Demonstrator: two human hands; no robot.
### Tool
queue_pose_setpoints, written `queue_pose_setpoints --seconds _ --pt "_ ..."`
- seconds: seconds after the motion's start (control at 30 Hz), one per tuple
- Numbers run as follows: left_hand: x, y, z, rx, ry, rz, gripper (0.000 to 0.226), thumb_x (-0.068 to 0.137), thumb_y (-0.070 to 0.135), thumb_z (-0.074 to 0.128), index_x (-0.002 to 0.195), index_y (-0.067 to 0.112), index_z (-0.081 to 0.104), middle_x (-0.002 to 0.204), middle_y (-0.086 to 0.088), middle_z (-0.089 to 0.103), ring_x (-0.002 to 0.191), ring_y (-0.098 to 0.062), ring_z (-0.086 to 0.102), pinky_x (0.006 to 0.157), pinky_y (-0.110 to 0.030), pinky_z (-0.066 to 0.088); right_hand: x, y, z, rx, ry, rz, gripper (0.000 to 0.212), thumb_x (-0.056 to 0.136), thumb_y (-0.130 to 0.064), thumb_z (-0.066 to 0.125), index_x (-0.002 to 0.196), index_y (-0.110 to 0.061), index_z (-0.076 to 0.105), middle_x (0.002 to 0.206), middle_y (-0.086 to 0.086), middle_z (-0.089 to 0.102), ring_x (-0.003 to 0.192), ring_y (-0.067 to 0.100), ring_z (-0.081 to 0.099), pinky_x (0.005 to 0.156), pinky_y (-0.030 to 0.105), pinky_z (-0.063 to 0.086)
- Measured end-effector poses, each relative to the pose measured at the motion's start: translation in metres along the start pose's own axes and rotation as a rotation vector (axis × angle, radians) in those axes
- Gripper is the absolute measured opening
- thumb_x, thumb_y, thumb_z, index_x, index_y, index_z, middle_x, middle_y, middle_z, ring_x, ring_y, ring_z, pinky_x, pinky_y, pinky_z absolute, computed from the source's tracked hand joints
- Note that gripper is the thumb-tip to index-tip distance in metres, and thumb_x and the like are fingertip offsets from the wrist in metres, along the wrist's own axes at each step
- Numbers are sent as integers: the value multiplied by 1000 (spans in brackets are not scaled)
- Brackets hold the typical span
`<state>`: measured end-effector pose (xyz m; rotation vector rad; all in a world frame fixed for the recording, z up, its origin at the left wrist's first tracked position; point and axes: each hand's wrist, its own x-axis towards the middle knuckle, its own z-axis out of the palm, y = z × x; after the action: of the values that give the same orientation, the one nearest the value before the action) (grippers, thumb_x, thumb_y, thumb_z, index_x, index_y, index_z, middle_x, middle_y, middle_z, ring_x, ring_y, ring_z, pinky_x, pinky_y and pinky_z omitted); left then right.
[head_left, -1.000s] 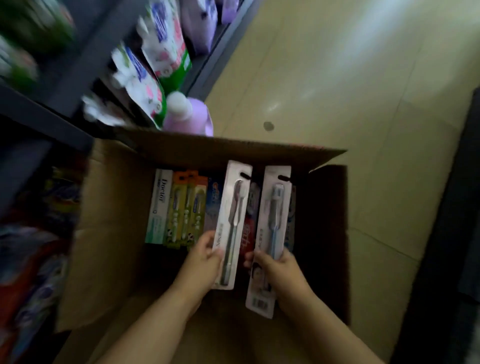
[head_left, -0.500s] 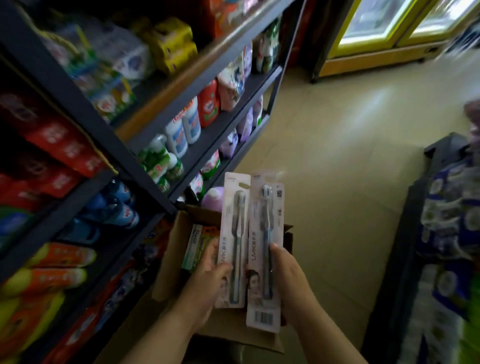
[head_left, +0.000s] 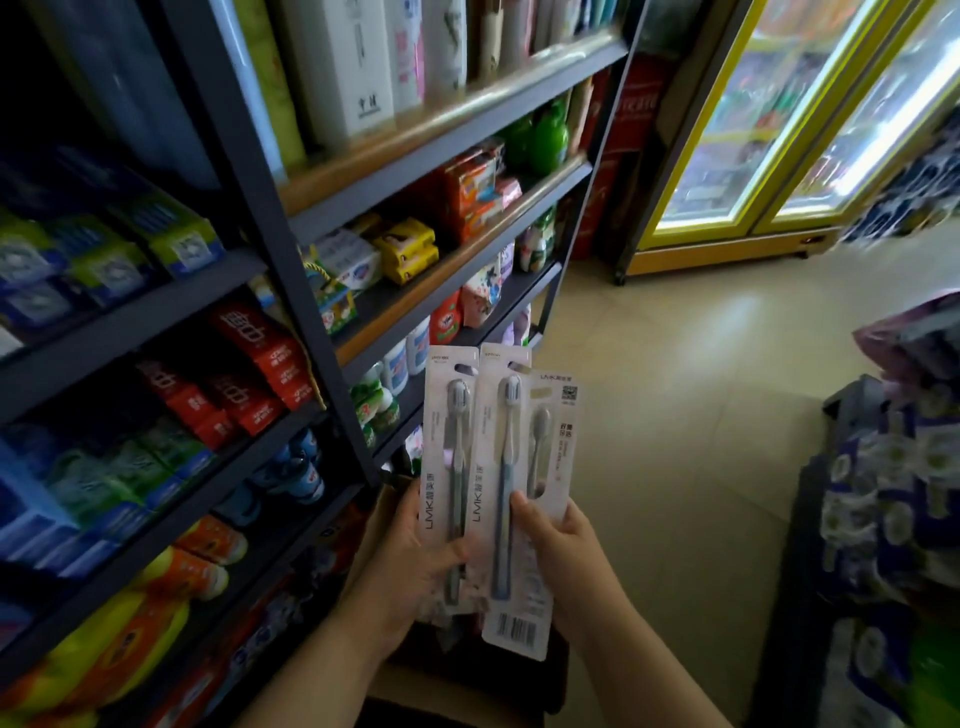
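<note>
Two carded toothbrush packs stand upright in front of me. My left hand (head_left: 410, 551) grips the lower part of the left pack (head_left: 449, 441), which shows a grey brush. My right hand (head_left: 558, 545) grips the right packs (head_left: 511, 467), thumb across the front; a second card with a small grey brush peeks out behind them on the right. The two cards overlap slightly in the middle. A barcode shows at the bottom of the right pack. The cardboard box (head_left: 467, 680) lies below my hands, mostly hidden.
A dark metal shelf rack (head_left: 291, 244) fills the left, stocked with toothpaste boxes, soap and bottles. A yellow-framed glass fridge (head_left: 769, 156) stands at the back right. Packaged goods (head_left: 893, 519) pile up on the right. Beige floor tiles (head_left: 691, 415) run between.
My view has swung up from the open box to the shelves. Both hands have lifted the toothbrush packs out of the box and brought them closer together.
</note>
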<state>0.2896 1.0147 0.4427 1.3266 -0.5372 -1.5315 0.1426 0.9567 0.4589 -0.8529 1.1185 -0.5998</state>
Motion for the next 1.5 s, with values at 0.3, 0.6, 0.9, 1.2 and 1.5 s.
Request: queue_pose_setpoints --seconds 0.3,0.6,0.9,1.2,1.5 --pt "-32 30 -8 -16 142 53 39 83 -4 63 116 18 58 100 -6 74 95 -25 70 86 -48 54 -13 -17 11 205 -83 94 54 95 -52 36 111 -12 67 104 21 71 94 39 68 83 49 54" --pt "-59 51 -22 -60 234 108 28 84 -7 60 105 10 67 97 -12 74 89 -29 71 83 -47 54 -15 -45 37 58 -204 -88 24 96 -9 49 116 -4 61 101 17 72 93 33 69 86 48 54" --pt "-85 58 -35 -257 229 266 34 62 0 69 95 10 75 99 -19 72 89 -34 70 75 -42 58 -18 -52 77 -11 -281 -214 19 89 -14 61 105 -5 62 89 12 74 74 23 72 60 31 56" --pt "-117 63 -39 -306 379 298 16 80 0 68 96 -1 67 52 -11 59 40 -16 54 39 -20 41 -23 -57 122 -49 -409 -259 18 89 -16 61 104 -7 63 97 15 73 86 30 71 73 42 55" --pt "-159 94 -75 -327 644 432 71 50 20 92 115 12 65 99 -11 74 95 -29 69 89 -46 50 -32 -72 186 -191 -603 -354 42 72 -50 76 103 -22 70 102 9 74 96 29 70 91 52 52"
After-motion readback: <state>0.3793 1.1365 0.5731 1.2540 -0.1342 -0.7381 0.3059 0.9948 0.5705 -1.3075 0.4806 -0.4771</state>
